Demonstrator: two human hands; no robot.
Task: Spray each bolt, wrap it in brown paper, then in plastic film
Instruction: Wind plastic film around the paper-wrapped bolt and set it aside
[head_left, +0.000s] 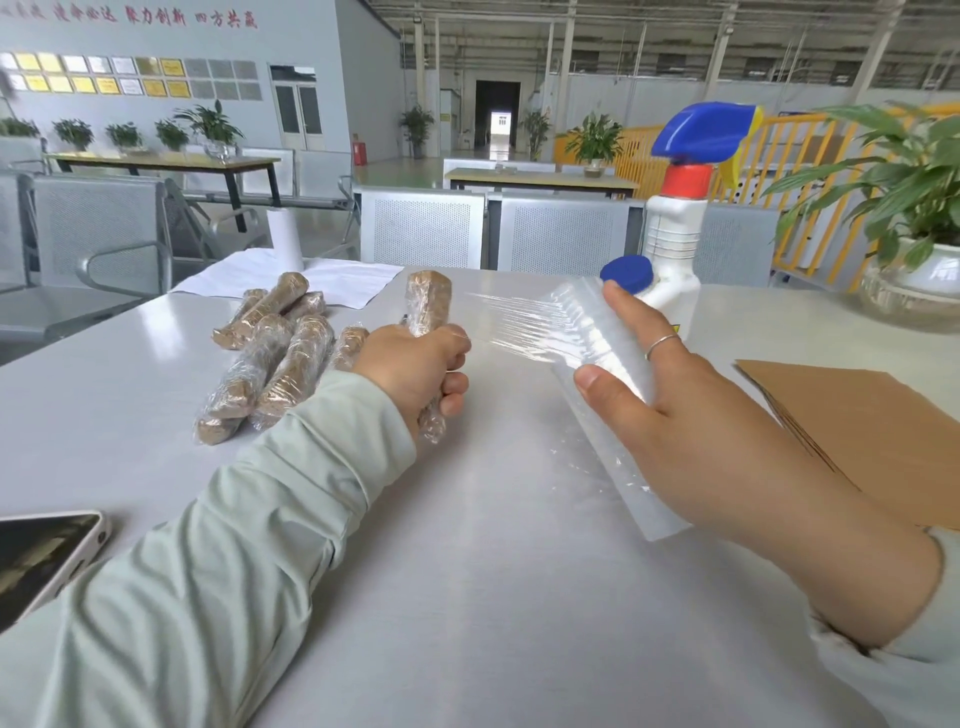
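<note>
My left hand (415, 371) grips a bolt wrapped in brown paper (428, 306) and held upright, with plastic film around it. A stretched sheet of film (514, 325) runs from the bolt to the film roll (597, 364), which my right hand (691, 410) holds with thumb and fingers curled round it. Several wrapped bolts (280, 353) lie in a pile on the white table (467, 571), left of my left hand. A white spray bottle (675, 228) with a blue and red trigger head stands behind the roll. Brown paper sheets (857, 426) lie to the right.
A phone (41, 556) lies near the table's front left edge. White cloth and a white paper roll (283, 236) sit at the back left. A blue cap (626, 274) rests by the bottle. A potted plant (914, 260) stands at the far right.
</note>
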